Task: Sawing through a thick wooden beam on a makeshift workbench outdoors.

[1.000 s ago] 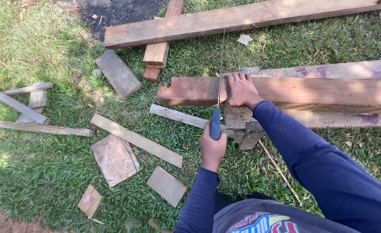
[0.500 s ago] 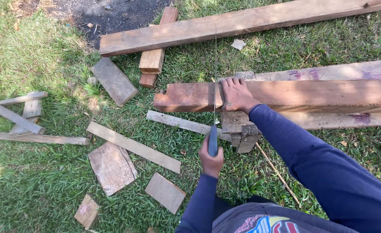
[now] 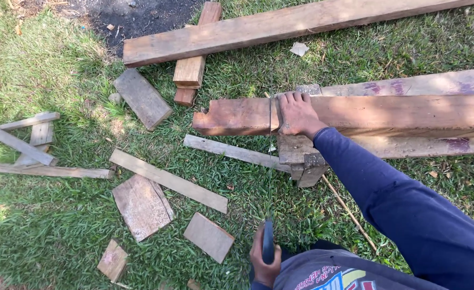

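**A:** How much room do I have to move around the cut?

**B:** I see the reddish-brown weathered wooden beam (image 3: 237, 115) lying across a short grey timber block (image 3: 301, 158) on the grass (image 3: 60, 231). Its notched left end hangs free over the lawn, with open grass under it and toward me. Just behind it lies a paler plank with purple stains (image 3: 408, 85), and a long brown plank (image 3: 280, 27) runs across the far edge of the lawn.

**A:** And the hands?

**B:** My right hand (image 3: 297, 114) lies flat on top of the beam, fingers spread over its far edge, pressing it down just right of the cut. My left hand (image 3: 262, 259) is closed round the dark blue handle (image 3: 268, 248) of a thin-bladed handsaw (image 3: 270, 161), low near my body. The blade runs straight away from me and crosses the beam just left of my right hand, touching the wood there.

**A:** Any boxes or trays with things in them?

**B:** I can tell of none; everything lies loose on the grass.

**A:** Materials and shapes?

**B:** All rough sawn wood, worn and dull. Left of the saw lie a narrow grey batten (image 3: 231, 151), a longer flat slat (image 3: 168, 180), a broad flat offcut (image 3: 142, 207) and a small square offcut (image 3: 209, 236). A few thin slats (image 3: 27, 145) are stacked at the left edge of the lawn. A dark patch of bare soil (image 3: 135, 19) shows at the far side.
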